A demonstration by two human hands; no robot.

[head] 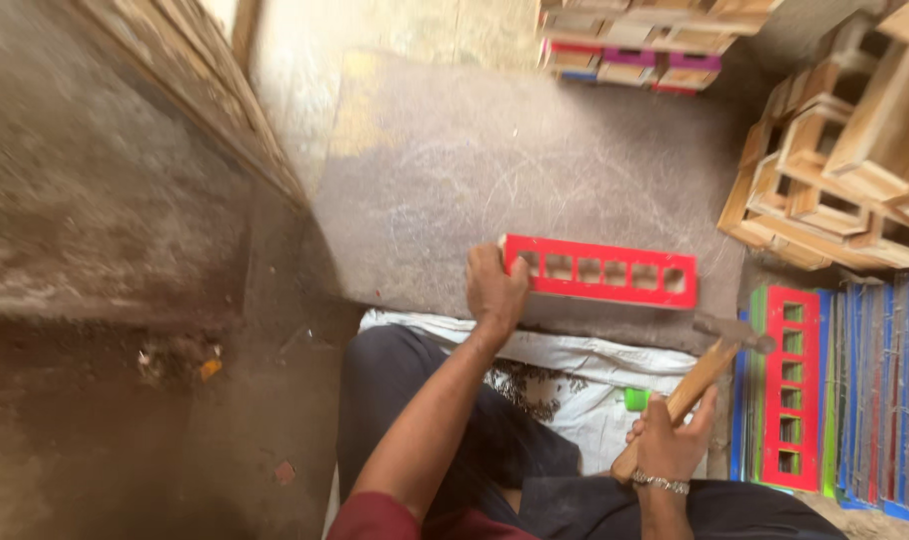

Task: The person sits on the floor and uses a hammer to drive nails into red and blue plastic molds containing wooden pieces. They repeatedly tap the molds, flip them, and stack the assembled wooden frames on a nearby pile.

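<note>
The red slotted frame (600, 270) lies flat on the grey surface (455, 170), pinned at its near end by the left hand (495, 290). A hammer (700, 375) is gripped by the right hand (670, 440), beside the frame. Fingers are best kept clear of the strike point, and blows kept short and square.

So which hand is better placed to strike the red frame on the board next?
Probably the right hand: it already grips the hammer, whose head sits beside the red frame. The left hand is busy holding the frame's end.
</note>
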